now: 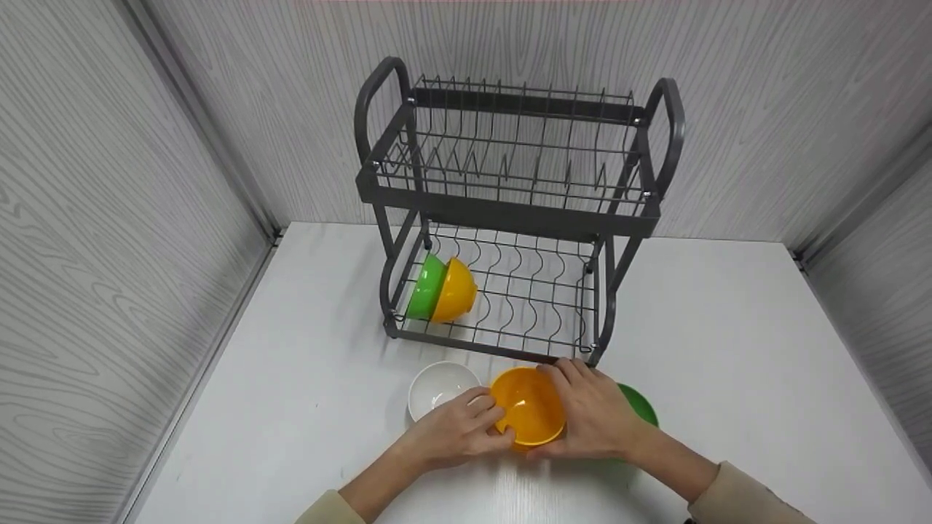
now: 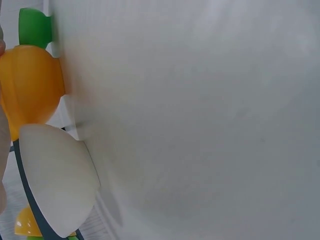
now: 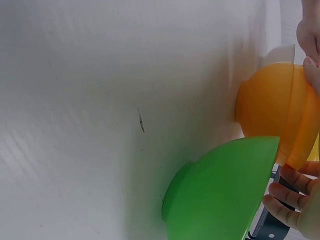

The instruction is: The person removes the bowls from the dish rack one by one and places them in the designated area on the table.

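Note:
Two orange bowls, one nested in the other, stand on the table in front of the rack; the inside of the upper orange bowl (image 1: 528, 400) faces up in the head view. At its left rim my left hand (image 1: 459, 429) pinches the edge with curled fingers. My right hand (image 1: 597, 411) grips the right side of the rim, thumb near and fingers far. The right wrist view shows the lower orange bowl (image 3: 265, 100) resting on the table under the upper one. A white bowl (image 1: 440, 382) sits just left, and a green bowl (image 1: 639, 404) right, partly hidden by my right hand.
Behind the bowls stands a dark two-tier dish rack (image 1: 510, 211). On its lower tier, at the left, a green bowl (image 1: 426, 287) and an orange bowl (image 1: 456, 291) lean on their sides. Grey wood-grain panels (image 1: 240, 87) enclose the white table (image 1: 291, 349).

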`<state>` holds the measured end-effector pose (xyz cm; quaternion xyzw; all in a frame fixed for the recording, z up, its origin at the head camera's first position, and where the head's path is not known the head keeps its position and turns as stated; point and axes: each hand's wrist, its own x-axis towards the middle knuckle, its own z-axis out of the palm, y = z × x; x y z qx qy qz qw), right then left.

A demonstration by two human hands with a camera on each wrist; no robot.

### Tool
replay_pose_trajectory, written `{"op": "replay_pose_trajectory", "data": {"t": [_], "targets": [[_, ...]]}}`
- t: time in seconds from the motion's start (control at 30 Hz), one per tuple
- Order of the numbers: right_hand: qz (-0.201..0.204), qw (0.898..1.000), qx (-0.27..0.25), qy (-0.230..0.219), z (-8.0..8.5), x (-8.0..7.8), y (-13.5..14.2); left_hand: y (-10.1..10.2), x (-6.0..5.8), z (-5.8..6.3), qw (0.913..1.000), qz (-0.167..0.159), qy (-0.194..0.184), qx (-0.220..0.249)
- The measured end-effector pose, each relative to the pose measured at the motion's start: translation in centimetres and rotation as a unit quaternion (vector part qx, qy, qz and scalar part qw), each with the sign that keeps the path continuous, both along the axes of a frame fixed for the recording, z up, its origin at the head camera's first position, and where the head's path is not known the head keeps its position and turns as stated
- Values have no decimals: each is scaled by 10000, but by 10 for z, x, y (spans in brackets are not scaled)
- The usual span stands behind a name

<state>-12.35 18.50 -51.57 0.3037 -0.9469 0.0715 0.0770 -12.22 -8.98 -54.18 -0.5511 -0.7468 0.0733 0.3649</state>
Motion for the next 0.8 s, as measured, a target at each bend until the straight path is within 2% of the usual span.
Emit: {"op": "replay_pose_trajectory", "data": {"t": [0.2, 0.37, 0.8], "targets": [[45, 9999, 66, 65, -1, -1, 0, 1, -3, -3, 9994, -212, 187, 215], [49, 10000, 68, 39, -1, -1, 0, 1, -3, -4, 9994, -234, 158, 202], [84, 9999, 61, 130, -2, 0, 2, 0, 1, -2, 9997, -21, -256, 16]]}}
